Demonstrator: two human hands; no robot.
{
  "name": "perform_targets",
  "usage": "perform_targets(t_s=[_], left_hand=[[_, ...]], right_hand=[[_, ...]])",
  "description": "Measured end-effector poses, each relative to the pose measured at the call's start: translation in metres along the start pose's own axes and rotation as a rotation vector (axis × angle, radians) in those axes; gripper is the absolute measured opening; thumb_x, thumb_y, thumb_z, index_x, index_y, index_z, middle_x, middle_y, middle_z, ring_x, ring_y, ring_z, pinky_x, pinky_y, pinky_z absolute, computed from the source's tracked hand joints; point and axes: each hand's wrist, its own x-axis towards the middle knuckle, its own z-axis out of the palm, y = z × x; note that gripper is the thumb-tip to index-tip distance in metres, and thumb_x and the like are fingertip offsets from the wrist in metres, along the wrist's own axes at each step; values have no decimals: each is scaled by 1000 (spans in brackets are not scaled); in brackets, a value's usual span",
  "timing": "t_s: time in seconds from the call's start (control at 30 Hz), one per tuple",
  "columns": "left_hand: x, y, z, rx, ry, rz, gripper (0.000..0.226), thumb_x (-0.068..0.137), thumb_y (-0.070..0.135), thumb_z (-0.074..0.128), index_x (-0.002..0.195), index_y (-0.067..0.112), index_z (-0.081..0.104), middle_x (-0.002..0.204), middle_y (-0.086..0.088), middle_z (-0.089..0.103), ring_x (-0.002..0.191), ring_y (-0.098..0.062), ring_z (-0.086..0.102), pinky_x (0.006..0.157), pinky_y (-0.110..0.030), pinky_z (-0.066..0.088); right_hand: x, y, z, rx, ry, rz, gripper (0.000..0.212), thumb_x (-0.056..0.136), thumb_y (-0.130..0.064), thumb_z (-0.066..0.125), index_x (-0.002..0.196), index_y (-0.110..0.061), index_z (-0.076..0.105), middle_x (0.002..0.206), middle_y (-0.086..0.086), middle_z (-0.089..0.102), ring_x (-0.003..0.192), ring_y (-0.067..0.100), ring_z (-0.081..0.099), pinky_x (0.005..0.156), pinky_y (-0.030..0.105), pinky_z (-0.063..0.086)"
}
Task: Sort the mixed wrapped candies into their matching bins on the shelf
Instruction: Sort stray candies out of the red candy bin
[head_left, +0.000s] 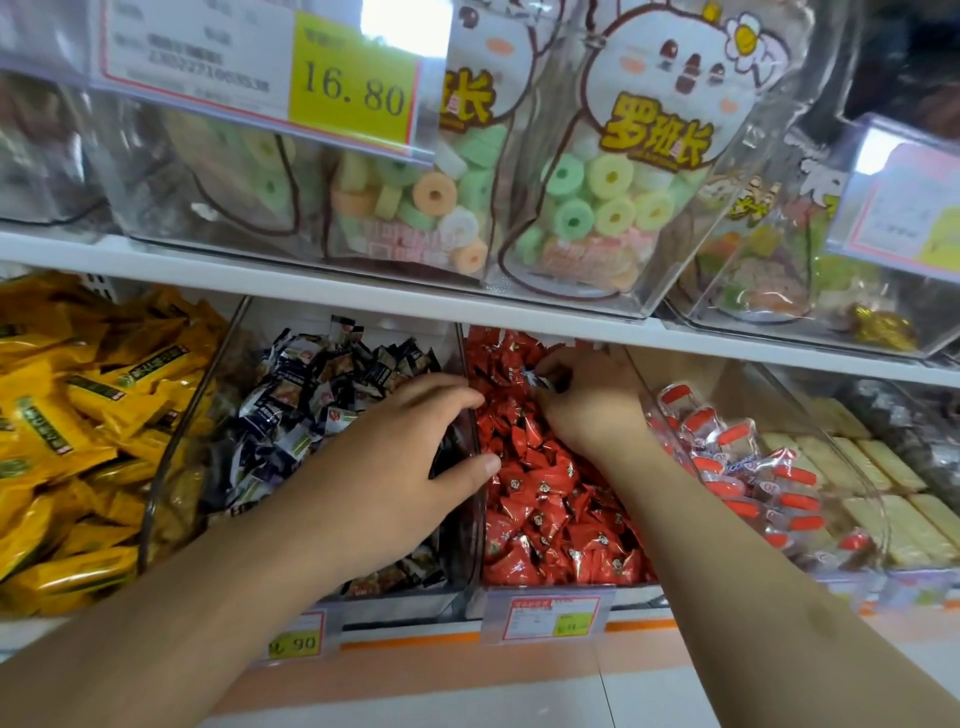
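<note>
Right hand (587, 400): centre of the frame, over the red candies, pinching a dark-and-white wrapped candy (540, 379) in its fingertips.
Left hand (395, 467): left of centre, fingers spread, resting on the clear divider (470, 519) between two bins.
Red candies (556, 519): fill the centre bin.
Dark-wrapped candies (311, 395): bin just left of the red one.
Yellow packets (67, 431): far left.
Ring-shaped sweets (592, 202): bags on the upper shelf.
Price tag (353, 83): upper left, reads 16.80.
</note>
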Motion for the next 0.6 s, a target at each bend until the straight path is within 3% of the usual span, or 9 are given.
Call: perform_targets(t_s=[0.13, 0.2, 0.27, 0.33, 0.43, 0.6], left_hand=[[0, -1, 1, 3, 2, 0, 61, 96, 66, 48, 152, 46, 33, 158, 32, 20, 142, 4, 31, 116, -25, 32], [0, -1, 1, 5, 0, 0, 61, 96, 66, 48, 152, 46, 33, 159, 32, 20, 142, 4, 31, 115, -23, 31], [0, -1, 1, 9, -2, -1, 61, 97, 66, 48, 152, 46, 33, 159, 32, 19, 143, 4, 30, 116, -23, 31], [1, 0, 1, 10, -1, -1, 61, 97, 66, 48, 152, 45, 33, 159, 32, 19, 143, 4, 30, 116, -24, 31], [1, 0, 1, 11, 0, 0, 61, 97, 66, 48, 152, 45, 34, 158, 32, 21, 142, 4, 31, 116, -25, 33], [2, 1, -1, 13, 10, -2, 60, 96, 64, 52, 150, 43, 38, 158, 29, 26, 141, 3, 34, 115, -25, 33]], right_hand=[[0, -2, -5, 2, -159, -6, 48, 94, -33, 71, 141, -31, 61, 138, -4, 66, 124, 20, 62, 106, 27, 46], [1, -2, -7, -8, -201, -3, 49, 95, -35, 70, 143, -33, 58, 143, -5, 61, 129, 20, 59, 110, 29, 44], [1, -2, -9, 13, -191, -2, 40, 94, -32, 72, 133, -32, 64, 132, -8, 66, 121, 16, 62, 101, 23, 44], [0, 0, -9, 45, -151, 0, 29, 92, -28, 75, 119, -29, 67, 107, -13, 66, 103, 10, 64, 83, 17, 41], [-2, 1, -10, 68, -92, -5, 22, 86, -23, 79, 103, -26, 65, 90, -14, 64, 77, -4, 53, 63, 9, 35], [-9, 0, -17, 172, 71, -43, 18, 82, -16, 82, 96, -20, 71, 86, -12, 67, 75, 1, 57, 80, 22, 48]])
